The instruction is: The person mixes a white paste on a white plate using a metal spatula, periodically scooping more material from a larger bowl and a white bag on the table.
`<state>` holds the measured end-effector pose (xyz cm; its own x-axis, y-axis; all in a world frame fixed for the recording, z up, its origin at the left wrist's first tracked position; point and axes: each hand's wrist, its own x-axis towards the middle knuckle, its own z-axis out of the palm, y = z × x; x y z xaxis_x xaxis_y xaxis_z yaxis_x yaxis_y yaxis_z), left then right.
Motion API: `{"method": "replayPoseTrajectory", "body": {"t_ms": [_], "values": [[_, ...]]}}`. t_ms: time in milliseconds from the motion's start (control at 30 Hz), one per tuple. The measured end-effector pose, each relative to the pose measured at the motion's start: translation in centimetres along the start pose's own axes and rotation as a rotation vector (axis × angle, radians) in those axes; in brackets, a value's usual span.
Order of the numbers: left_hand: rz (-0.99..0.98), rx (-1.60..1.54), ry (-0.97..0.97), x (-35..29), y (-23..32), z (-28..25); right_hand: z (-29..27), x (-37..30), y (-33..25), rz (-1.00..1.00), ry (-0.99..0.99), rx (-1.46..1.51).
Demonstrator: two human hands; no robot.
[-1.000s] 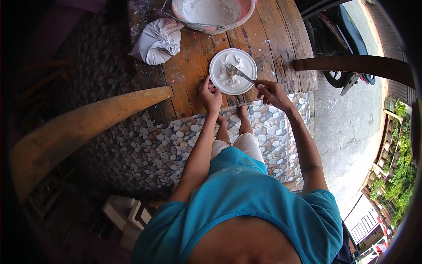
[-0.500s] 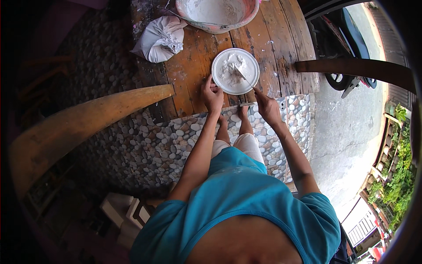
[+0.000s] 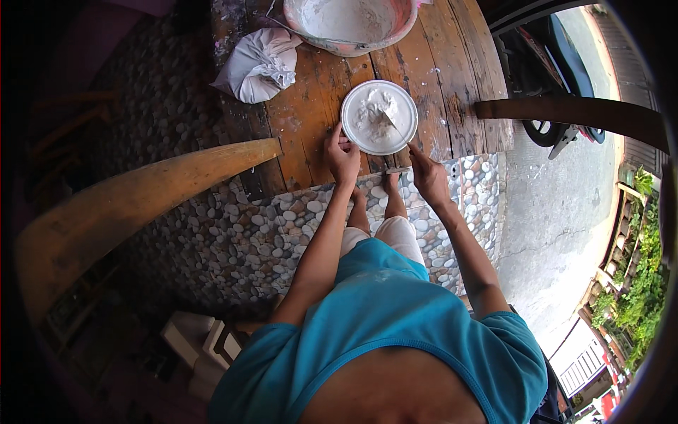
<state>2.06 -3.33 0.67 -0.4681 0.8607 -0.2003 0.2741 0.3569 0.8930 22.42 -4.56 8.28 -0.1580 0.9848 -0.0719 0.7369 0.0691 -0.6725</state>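
Observation:
On the wooden table's near part lies a round white lid (image 3: 358, 134) with a raised rim. A lumpy mound of thick white paste (image 3: 374, 106) sits on it. My left hand (image 3: 343, 161) grips the lid's near-left rim, with thumb and fingers closed about the edge. From the near right, my right hand (image 3: 429, 173) is closed round the handle of a small spatula (image 3: 393, 124). Its blade slants over the lid and its tip touches the paste. The right-hand fingers partly hide the handle.
A large basin (image 3: 347, 48) smeared with white stands at the far edge, beside a crumpled white bag (image 3: 258, 67). Curved wooden bars (image 3: 176, 169) reach in from both sides of the table (image 3: 311, 134). A motorbike (image 3: 554, 85) is parked to the right.
The spatula's blade has shifted slightly through the paste, whose mound has a somewhat different shape. My left hand stays at the lid's rim.

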Motion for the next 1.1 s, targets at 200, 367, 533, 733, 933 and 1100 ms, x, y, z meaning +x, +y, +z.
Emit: {"method": "replayPoseTrajectory", "body": {"t_ms": [200,367,533,733,933,1100], "values": [[0.008,-0.044,-0.002,0.1,0.4,0.3,0.1,0.1,0.3,0.049,0.003,0.006],[0.023,-0.045,-0.042,0.7,-0.6,-0.1,1.7,-0.3,2.4,0.101,0.029,-0.042],[0.209,0.111,-0.118,2.0,-3.3,-3.7,0.7,-0.4,0.8,0.038,-0.025,-0.073],[0.208,0.158,-0.112,0.8,-1.2,-7.6,0.5,-1.2,-0.1,-0.034,0.052,-0.053],[0.153,0.115,-0.208,-1.6,-0.5,-8.2,0.6,-1.5,0.3,-0.006,0.096,-0.012],[0.158,0.170,-0.143,-2.6,0.1,-6.6,0.2,-1.4,-0.2,0.077,0.036,-0.015]]}}
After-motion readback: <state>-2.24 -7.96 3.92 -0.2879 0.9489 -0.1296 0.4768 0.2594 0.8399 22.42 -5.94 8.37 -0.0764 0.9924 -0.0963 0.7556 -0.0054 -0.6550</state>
